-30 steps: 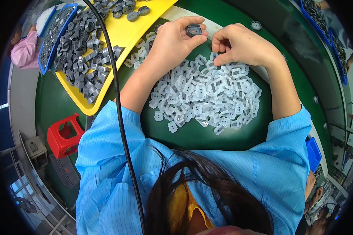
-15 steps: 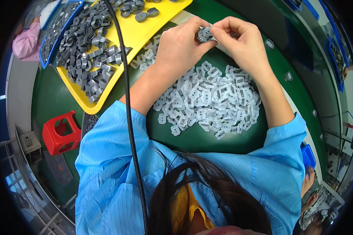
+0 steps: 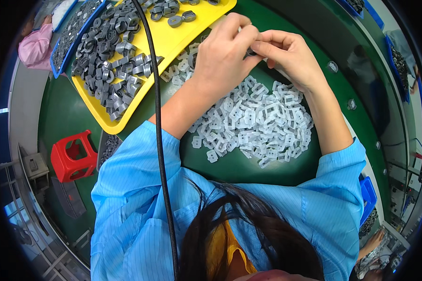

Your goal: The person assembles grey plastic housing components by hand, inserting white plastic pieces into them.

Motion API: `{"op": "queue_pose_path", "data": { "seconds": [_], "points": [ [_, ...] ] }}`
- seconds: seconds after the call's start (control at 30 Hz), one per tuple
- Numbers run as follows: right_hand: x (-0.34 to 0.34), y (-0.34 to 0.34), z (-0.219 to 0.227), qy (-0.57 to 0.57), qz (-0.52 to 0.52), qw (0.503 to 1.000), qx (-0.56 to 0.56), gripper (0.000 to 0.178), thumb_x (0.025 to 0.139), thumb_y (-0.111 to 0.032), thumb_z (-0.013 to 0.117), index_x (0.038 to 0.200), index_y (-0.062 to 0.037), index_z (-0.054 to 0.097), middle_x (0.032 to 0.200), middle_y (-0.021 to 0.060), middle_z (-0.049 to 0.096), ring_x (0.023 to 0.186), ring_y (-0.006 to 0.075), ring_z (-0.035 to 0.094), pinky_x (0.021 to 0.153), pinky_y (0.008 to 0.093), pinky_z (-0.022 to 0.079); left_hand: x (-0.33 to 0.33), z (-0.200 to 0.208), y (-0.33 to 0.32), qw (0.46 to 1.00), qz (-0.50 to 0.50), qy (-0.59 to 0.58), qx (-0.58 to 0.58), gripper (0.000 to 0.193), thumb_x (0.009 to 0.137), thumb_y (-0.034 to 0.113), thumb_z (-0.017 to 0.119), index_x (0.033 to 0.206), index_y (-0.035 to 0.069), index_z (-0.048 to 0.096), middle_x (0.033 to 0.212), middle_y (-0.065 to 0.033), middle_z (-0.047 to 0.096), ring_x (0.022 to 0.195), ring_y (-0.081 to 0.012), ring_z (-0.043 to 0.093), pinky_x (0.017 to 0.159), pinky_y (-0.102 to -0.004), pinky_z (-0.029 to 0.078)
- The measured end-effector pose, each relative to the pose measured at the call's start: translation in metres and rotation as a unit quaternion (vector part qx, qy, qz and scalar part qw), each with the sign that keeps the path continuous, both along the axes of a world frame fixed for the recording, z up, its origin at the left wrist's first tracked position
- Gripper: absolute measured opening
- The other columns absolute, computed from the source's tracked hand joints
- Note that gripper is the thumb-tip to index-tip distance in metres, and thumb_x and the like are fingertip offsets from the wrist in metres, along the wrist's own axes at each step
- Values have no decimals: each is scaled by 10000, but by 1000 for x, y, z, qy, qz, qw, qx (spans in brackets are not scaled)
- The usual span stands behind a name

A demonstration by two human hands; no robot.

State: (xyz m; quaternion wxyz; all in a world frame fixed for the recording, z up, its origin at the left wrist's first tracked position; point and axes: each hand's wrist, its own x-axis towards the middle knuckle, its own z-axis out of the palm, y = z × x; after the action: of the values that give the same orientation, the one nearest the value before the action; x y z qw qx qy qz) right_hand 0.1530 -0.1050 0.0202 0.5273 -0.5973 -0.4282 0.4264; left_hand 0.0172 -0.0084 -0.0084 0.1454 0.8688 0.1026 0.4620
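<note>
While the left hand (image 3: 224, 57) pinches a dark part (image 3: 252, 52), largely hidden, the right hand (image 3: 293, 58) meets it, fingertips drawn close; whether these grip anything cannot be told. The part sits at twelve o'clock from the translucent pieces (image 3: 255, 124) on the green desk (image 3: 197, 161), the yellow tray (image 3: 192, 33) of grey rings (image 3: 108, 61) at ten.

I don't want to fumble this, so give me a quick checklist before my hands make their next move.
1. Left hand gripping the dark part: ok.
2. Dark part in clear view: not ok, fingers cover most of it.
3. Right hand gripping too: cannot tell, fingertips are beside the part.
4. White pieces near the hands: ok, piled on the green surface.
5. Black cord clear of both hands: ok.
</note>
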Motion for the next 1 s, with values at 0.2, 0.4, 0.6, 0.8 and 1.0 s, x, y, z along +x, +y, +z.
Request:
{"op": "queue_pose_path", "data": {
  "seconds": [0.2, 0.4, 0.6, 0.8, 1.0],
  "points": [
    [12, 0, -7, 58, 13, 998, 7, 166, 825, -173, 713, 887, -20, 714, 758, -5, 653, 659, 39, 558, 585, 179, 417, 1, 2, 1, 999, -41, -3, -20, 345, 623, 80, 822, 916, 46, 643, 962, -87, 567, 902, -249, 579, 772, -341, 488],
    [30, -6, 5, 136, 122, 982, -53, 222, 813, -78, 709, 1002, 32, 670, 838, 54, 677, 713, 83, 638, 679, 200, 523, -8, 8, 11, 982, -163, 51, -78, 353, 636, 133, 839, 947, 75, 682, 1026, -56, 587, 987, -239, 545, 851, -348, 454],
    [20, -9, 15, 40, 145, 986, -67, 206, 811, -19, 668, 1004, 50, 651, 886, 82, 691, 746, 102, 661, 712, 219, 537, -6, 4, 16, 976, -197, 66, -70, 362, 632, 134, 836, 975, 129, 719, 1026, -32, 589, 1011, -223, 532, 862, -338, 440],
    [4, -5, 13, -6, -12, 999, 47, 209, 803, 6, 661, 1009, 37, 645, 920, 88, 690, 802, 119, 655, 757, 233, 522, -4, 5, 18, 994, -96, -12, 44, 373, 598, 145, 846, 953, 152, 729, 973, -10, 605, 961, -219, 542, 844, -341, 439],
    [20, -8, 20, 79, 58, 995, 34, 219, 789, 20, 660, 1006, 45, 645, 883, 89, 690, 775, 112, 652, 745, 233, 514, -6, 13, 10, 992, -123, -36, -8, 376, 596, 168, 850, 953, 159, 732, 978, -9, 617, 982, -232, 528, 858, -351, 424]
  ]
}}
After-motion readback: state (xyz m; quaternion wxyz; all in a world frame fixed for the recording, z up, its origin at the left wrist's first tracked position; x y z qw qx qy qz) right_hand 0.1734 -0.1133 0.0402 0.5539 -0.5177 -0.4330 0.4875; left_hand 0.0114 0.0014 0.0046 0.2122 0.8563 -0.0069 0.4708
